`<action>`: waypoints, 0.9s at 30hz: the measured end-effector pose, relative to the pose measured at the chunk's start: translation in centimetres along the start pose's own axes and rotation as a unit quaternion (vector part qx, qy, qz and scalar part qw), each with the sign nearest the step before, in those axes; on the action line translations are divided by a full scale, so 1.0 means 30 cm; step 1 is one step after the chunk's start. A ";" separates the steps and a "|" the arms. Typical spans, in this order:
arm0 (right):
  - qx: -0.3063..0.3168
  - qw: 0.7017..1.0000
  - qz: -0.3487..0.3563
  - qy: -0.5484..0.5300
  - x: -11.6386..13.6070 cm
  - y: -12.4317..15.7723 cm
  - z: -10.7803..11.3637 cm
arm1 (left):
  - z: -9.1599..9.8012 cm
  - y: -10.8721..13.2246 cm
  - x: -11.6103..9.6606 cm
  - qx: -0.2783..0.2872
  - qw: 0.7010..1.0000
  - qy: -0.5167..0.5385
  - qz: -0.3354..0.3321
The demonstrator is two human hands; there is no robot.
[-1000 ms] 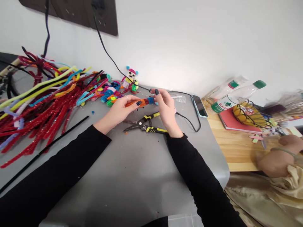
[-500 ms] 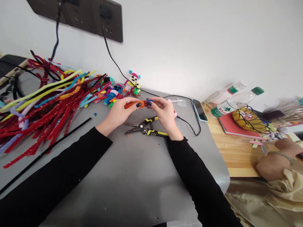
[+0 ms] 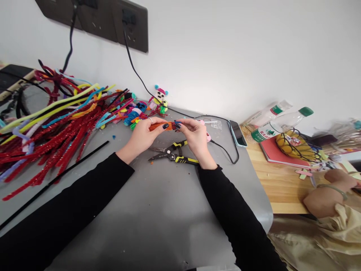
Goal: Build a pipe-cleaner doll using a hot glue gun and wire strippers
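Above the grey table, my left hand (image 3: 145, 137) is closed around an orange fuzzy pipe-cleaner piece (image 3: 170, 126). My right hand (image 3: 193, 137) pinches a small blue fuzzy bit (image 3: 177, 122) at the right end of that orange piece. My fingers cover much of both, so their full shape is hidden. Just below my hands lie black and yellow pliers (image 3: 171, 153) with their jaws apart; my right wrist partly covers the handles. Behind my left hand stand several small pipe-cleaner figures, among them a pink and white one with blue ears (image 3: 160, 94).
A heap of pipe cleaners (image 3: 70, 124), mostly red, covers the left side, with a long black one (image 3: 81, 160) in front. A phone (image 3: 237, 133) and a black cable (image 3: 225, 150) lie at right. Beyond are bottles (image 3: 290, 120), a red notebook (image 3: 282, 152) and another person's arm (image 3: 324, 197).
My hands stay almost in place, still holding the orange piece and blue bit. The view has shifted very slightly. The other person's arm at right has moved a little.
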State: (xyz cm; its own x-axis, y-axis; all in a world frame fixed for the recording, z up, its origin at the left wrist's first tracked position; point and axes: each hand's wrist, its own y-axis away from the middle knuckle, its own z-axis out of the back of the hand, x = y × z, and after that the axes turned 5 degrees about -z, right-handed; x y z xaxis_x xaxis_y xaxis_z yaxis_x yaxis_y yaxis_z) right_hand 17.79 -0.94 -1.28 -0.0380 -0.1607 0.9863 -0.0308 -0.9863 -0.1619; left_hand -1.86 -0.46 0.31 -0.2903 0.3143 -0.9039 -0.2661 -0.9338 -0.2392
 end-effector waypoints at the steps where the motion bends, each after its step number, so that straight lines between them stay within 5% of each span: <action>1: 0.000 1.000 0.000 0.004 -0.001 0.000 0.000 | 0.000 0.000 0.000 0.000 1.000 0.001 0.002; 18: 0.024 1.000 -0.001 0.013 0.024 -0.003 0.026 | -0.005 -0.010 0.012 0.016 0.997 0.073 0.031; 27: -0.113 0.992 0.037 0.045 0.019 -0.019 0.052 | 0.003 -0.017 0.039 -0.049 0.977 0.159 0.131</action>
State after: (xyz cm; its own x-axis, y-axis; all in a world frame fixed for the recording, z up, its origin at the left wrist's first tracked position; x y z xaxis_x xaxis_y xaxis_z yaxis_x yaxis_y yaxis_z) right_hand 19.34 -0.52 -0.58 -0.1370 -0.2188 0.9661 -0.2482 -0.9366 -0.2473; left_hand -2.15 0.39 -0.60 -0.0326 0.0083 -0.9994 -0.1272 -0.9919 -0.0041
